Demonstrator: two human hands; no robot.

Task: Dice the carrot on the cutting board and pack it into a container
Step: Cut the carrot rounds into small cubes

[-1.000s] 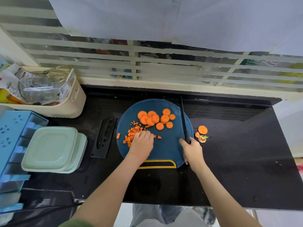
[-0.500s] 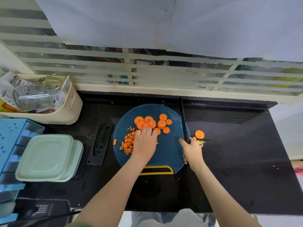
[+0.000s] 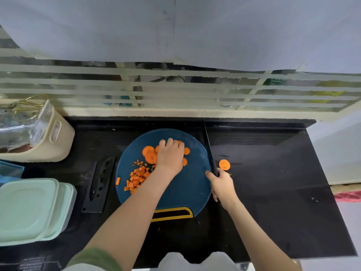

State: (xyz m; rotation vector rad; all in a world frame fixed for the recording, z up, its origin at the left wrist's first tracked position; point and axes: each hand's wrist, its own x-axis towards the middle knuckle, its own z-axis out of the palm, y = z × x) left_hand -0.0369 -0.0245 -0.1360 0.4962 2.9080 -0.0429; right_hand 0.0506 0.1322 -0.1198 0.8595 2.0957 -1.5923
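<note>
Left hand (image 3: 170,156) curls over the carrot slices (image 3: 148,153); right hand (image 3: 221,182) grips the knife (image 3: 208,145) beside them.

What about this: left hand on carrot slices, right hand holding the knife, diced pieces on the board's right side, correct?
The side is wrong: the head view shows the diced pieces on the left side of the cutting board. The left hand is on the carrot slices; the right hand holds the knife.

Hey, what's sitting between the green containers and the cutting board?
A black knife sheath lies flat on the counter between the containers and the board, seen in the head view.
</note>
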